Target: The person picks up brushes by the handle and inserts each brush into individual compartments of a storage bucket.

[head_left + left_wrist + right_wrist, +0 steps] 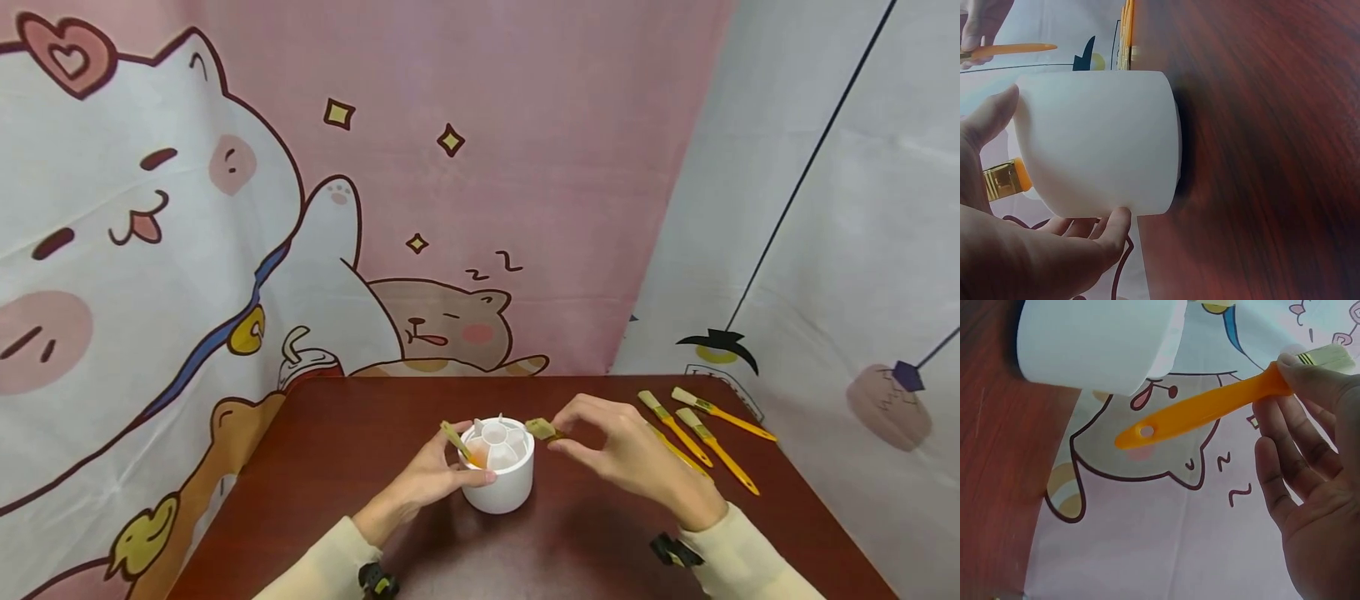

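Note:
A white round holder [497, 493] with divided compartments stands on the table, and my left hand [427, 483] grips its left side, thumb at the front. One paintbrush [455, 439] leans in a left compartment, bristles up; its metal band shows beside the holder in the left wrist view. To the right of the holder, my right hand [618, 442] pinches a second paintbrush [1204, 409] near its bristles. The orange handle of that brush points down toward the holder in the right wrist view, apart from the rim.
Several yellow-handled paintbrushes [718, 451] lie on the right of the dark red-brown table [352, 425], one partly hidden behind my right hand. A cartoon-printed cloth [570, 167] hangs behind the table's back edge and along both sides.

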`<state>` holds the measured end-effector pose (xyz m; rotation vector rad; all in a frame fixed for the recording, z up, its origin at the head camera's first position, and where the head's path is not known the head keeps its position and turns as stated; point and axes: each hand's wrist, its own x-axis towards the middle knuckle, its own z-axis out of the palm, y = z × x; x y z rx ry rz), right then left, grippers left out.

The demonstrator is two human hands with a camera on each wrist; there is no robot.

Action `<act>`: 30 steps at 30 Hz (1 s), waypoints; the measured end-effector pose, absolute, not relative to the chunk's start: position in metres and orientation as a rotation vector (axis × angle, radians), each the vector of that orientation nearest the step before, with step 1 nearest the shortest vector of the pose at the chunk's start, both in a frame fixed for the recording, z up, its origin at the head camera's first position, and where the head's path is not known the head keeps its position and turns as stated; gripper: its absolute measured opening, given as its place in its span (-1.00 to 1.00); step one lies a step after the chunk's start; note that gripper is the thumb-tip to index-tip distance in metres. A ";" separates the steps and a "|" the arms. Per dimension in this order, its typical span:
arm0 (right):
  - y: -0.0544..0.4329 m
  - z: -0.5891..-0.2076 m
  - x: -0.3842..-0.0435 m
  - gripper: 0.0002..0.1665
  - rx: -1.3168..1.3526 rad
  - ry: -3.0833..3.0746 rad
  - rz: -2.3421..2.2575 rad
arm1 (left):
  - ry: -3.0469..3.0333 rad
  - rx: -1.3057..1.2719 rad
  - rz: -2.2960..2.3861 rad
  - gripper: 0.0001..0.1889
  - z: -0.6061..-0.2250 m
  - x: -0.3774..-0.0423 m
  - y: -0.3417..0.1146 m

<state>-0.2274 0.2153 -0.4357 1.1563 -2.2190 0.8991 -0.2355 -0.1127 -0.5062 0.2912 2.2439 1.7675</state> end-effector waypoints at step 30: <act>0.171 -0.428 -0.229 -0.55 1.298 -2.023 1.005 | 2.246 0.268 1.737 0.10 -0.505 -0.238 -0.112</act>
